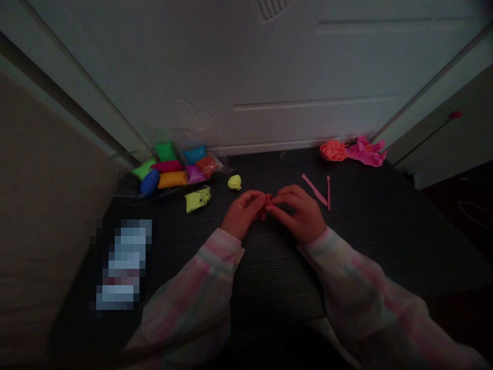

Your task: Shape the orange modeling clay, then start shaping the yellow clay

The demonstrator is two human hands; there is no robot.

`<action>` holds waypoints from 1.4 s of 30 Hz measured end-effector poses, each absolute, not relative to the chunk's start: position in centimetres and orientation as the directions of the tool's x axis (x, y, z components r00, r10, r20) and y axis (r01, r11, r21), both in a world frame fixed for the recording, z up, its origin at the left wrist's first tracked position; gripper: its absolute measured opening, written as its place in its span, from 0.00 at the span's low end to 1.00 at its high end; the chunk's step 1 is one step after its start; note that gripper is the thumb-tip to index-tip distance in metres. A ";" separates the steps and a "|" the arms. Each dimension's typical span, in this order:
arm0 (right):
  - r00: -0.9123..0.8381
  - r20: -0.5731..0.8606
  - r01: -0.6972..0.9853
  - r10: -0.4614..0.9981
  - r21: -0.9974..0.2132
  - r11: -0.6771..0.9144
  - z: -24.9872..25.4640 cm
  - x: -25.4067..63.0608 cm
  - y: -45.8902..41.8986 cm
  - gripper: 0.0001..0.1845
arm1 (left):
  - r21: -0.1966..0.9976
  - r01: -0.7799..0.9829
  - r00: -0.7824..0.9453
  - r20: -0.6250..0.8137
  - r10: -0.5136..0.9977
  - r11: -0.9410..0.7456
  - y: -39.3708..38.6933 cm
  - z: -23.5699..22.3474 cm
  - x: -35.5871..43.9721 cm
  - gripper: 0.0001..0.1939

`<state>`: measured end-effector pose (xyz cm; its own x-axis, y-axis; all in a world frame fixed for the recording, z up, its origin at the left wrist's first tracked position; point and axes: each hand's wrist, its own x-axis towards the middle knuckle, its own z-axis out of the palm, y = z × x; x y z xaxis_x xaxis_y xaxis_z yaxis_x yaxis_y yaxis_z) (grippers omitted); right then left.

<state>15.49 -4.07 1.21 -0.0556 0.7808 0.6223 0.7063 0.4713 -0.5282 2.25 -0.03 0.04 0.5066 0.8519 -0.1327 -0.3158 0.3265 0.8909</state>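
Over the middle of the dark table, my left hand [242,211] and my right hand [298,211] meet around a small lump of red modelling clay [265,206]. Thumb and fingers of each hand pinch it from either side, hiding part of its shape. Just beyond my left hand sits a small ball of yellow clay [234,182]. An opened yellow packet [197,200] lies to the left of that ball. Close to my right hand, a pink modelling knife [315,190] and a thin pink stick tool [328,193] rest on the tabletop, their near ends almost together.
Several coloured clay packets lie in a clear plastic bag [221,163] at the back left. A crumpled orange piece [333,150] and a crumpled pink piece [366,152] are at the back right. A blurred-out screen [125,264] lies at the left. A white panel [277,123] borders the table's back.
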 end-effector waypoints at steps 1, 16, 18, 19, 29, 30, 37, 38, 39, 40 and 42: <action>-0.051 0.620 0.707 0.783 -0.531 0.466 1.2 15.5 -4.0 0.04 | 0.890 -0.318 0.500 -0.134 0.855 0.326 0.0 0.0 2.3 0.10; -0.097 0.641 0.747 0.761 -0.459 0.482 1.1 15.7 -4.0 0.07 | 0.865 -0.340 0.505 -0.164 0.848 0.369 -0.3 0.2 2.4 0.10; -0.102 0.646 0.745 0.757 -0.454 0.488 1.2 15.8 -4.0 0.07 | 0.860 -0.344 0.511 -0.166 0.843 0.378 -0.2 0.2 2.4 0.11; -0.110 0.645 0.744 0.756 -0.451 0.493 1.3 15.8 -4.0 0.08 | 0.855 -0.351 0.511 -0.166 0.843 0.381 -0.2 0.2 2.4 0.12; -0.230 0.656 0.748 0.719 -0.353 0.562 1.5 16.1 -4.2 0.05 | 0.860 -0.289 0.488 -0.245 0.838 0.420 0.0 0.2 2.3 0.17; -0.227 0.656 0.744 0.720 -0.360 0.563 1.5 16.0 -4.2 0.05 | 0.863 -0.283 0.491 -0.244 0.836 0.418 0.0 0.2 2.3 0.17; -0.256 0.654 0.737 0.712 -0.344 0.581 1.4 16.1 -4.2 0.08 | 0.846 -0.312 0.496 -0.243 0.833 0.432 0.0 0.3 2.2 0.17; -0.271 0.654 0.740 0.707 -0.328 0.587 1.3 16.1 -4.2 0.07 | 0.850 -0.300 0.504 -0.243 0.829 0.432 0.0 0.2 2.2 0.17; -0.282 0.656 0.741 0.700 -0.314 0.593 1.3 16.2 -4.2 0.06 | 0.857 -0.285 0.513 -0.242 0.824 0.429 0.1 0.1 2.2 0.18; -0.288 0.660 0.742 0.694 -0.305 0.598 1.3 16.2 -4.2 0.05 | 0.865 -0.270 0.518 -0.240 0.821 0.424 0.1 0.0 2.2 0.18; -0.290 0.666 0.738 0.687 -0.301 0.604 1.3 16.2 -4.2 0.04 | 0.880 -0.240 0.526 -0.238 0.816 0.411 0.2 -0.2 2.1 0.19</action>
<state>16.16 -4.18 1.28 -0.2901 0.6868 0.6664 0.7382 0.6037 -0.3009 2.07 0.23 -0.24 0.5262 0.8164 -0.2378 -0.2397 0.4107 0.8797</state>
